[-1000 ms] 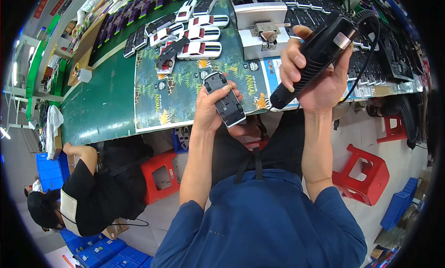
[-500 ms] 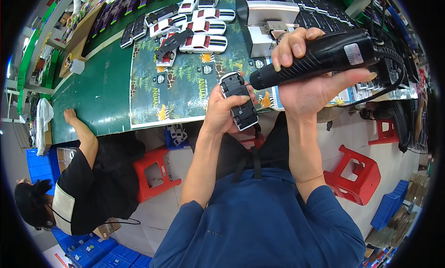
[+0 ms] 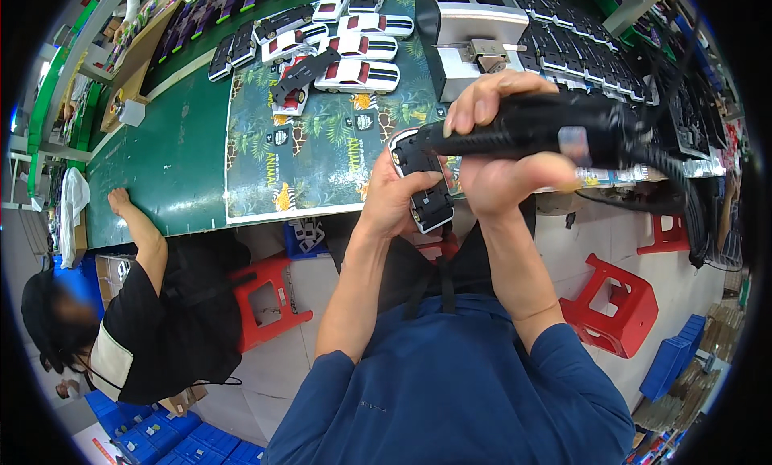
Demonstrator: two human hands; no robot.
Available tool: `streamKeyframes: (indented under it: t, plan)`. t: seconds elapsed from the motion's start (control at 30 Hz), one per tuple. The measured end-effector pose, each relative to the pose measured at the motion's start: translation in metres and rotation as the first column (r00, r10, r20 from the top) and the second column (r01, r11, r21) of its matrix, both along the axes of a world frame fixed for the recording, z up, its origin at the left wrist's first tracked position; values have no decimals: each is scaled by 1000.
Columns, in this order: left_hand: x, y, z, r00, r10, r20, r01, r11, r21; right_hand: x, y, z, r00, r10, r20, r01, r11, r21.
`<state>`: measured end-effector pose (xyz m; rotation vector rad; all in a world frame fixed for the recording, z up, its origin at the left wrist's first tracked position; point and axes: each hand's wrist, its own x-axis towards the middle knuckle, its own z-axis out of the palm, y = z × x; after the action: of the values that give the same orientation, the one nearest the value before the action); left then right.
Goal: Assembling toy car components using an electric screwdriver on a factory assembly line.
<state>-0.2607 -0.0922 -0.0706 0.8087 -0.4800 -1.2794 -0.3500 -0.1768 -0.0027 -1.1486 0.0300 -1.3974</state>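
Between the thumb and fingers of my left hand [image 3: 389, 193] is a toy car [image 3: 432, 203], its black underside turned up and a white body edge showing. My right hand [image 3: 505, 172] grips a black electric screwdriver [image 3: 535, 126], which lies almost level with its tip to the left. That tip reaches the upper part of the car's underside; whether it touches a screw I cannot make out. Motion smears the screwdriver and my right thumb. Beyond my hands, several white toy cars [image 3: 358, 77] with dark stripes stand on the patterned mat, and a loose black car base [image 3: 305, 75] lies among them.
A metal fixture box [image 3: 481, 27] stands on the green table [image 3: 173, 163], beside rows of black car bases [image 3: 583, 63]. The screwdriver's cable [image 3: 683, 184] hangs at the right. A co-worker [image 3: 173, 304] sits at left, one arm on the table. Red stools [image 3: 609, 304] stand on the floor.
The screwdriver has swung left and lower, its tip now over the upper part of the car's underside. My left hand and the car have shifted slightly right. The co-worker's head has turned.
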Motion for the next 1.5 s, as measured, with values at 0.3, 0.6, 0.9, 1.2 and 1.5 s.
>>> streamKeyframes:
  t: [0.3,0.6,0.9,1.2,1.5]
  plan:
    - [-10,-3,-2,981,136,141,-129,990,-55,2,22,7,978,-207,-3,207,978,-29]
    - [-11,-2,2,979,110,173,-103,994,-44,-4,18,7,981,-196,5,196,981,-3]
    - [-11,-4,1,979,109,172,-100,993,-63,-7,14,7,979,-191,72,189,981,34]
    - [-5,-2,-6,999,38,-18,-38,999,6,-34,-42,51,952,-204,227,182,977,114]
    - [10,-1,-16,954,12,-298,-31,998,-59,-52,-213,51,827,-516,222,451,846,283]
